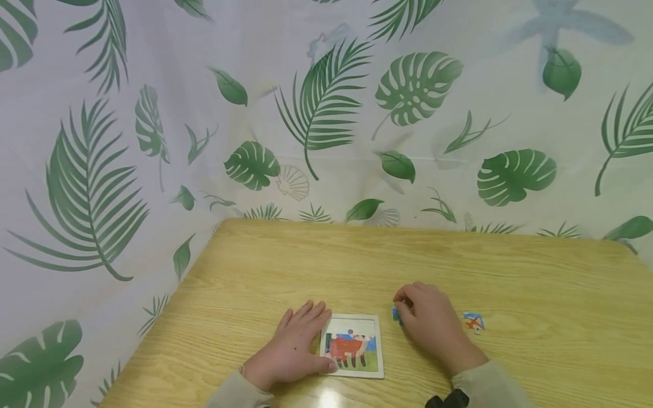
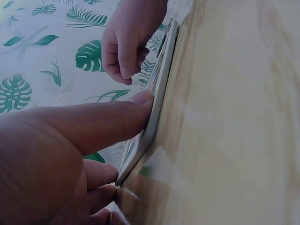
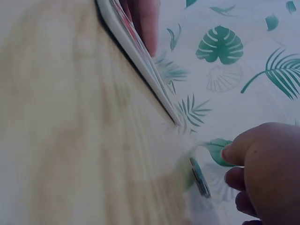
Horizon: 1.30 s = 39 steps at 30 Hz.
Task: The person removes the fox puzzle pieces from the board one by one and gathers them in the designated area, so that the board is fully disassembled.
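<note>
A small square puzzle tray (image 1: 380, 345) with a pale rim lies on the table. Pieces in its lower part show a reddish-brown animal (image 1: 347, 348) on green and blue; bare backing shows along the top. My left hand (image 1: 296, 345) rests at the tray's left side, fingers spread along the edge, thumb lying on the lower left rim. To the right of the tray, my right hand (image 1: 428, 317) is over a blue-green puzzle piece (image 1: 395, 315). In the right wrist view, a gap shows between its bent fingers and that piece (image 3: 200, 178), which lies on the table.
Another loose puzzle piece (image 1: 473, 322), blue with an orange figure, lies right of my right hand. The wooden table (image 1: 306, 255) meets a white leaf-print cloth (image 1: 326, 141) at its back and left edges. A black band (image 1: 449, 399) is around the right wrist.
</note>
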Tool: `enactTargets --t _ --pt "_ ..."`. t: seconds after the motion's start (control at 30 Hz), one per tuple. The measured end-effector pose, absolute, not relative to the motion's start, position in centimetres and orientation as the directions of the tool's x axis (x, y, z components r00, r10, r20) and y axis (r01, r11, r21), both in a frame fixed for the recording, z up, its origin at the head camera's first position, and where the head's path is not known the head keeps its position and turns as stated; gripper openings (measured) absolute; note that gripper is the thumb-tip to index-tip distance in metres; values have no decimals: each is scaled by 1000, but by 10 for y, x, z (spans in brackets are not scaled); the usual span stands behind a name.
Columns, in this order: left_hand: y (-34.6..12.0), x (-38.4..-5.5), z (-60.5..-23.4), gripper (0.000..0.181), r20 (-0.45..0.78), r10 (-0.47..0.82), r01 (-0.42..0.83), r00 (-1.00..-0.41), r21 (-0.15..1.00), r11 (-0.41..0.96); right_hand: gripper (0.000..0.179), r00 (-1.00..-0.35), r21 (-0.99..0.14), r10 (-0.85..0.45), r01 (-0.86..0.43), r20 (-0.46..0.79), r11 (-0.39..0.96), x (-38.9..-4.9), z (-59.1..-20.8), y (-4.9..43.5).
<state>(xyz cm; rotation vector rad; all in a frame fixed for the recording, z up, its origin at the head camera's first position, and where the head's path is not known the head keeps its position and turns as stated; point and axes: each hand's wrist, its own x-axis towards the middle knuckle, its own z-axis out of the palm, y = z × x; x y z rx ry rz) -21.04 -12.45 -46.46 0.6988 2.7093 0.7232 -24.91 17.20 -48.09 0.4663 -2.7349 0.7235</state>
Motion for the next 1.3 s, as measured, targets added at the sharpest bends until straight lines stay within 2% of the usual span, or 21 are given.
enactTargets --t 0.2,0.6,0.9,1.17,1.3 --pt "-126 -211 -465 97 -114 507 384 -855 517 765 13 -904 -531 -267 -415 335 739 -238 -478 158" --pt "-125 -212 -467 98 -115 498 377 -859 515 770 5 -915 -567 -333 -403 228 718 -218 -477 143" --pt "-125 -212 -468 97 -116 497 373 -860 521 768 15 -917 -531 -348 -398 197 748 -212 -480 137" --pt "-125 -211 -467 96 -117 506 379 -854 526 761 28 -926 -455 -351 -376 141 808 -211 -478 135" --pt "-125 -211 -466 96 -118 504 376 -855 528 762 28 -926 -433 -354 -376 134 819 -210 -475 134"
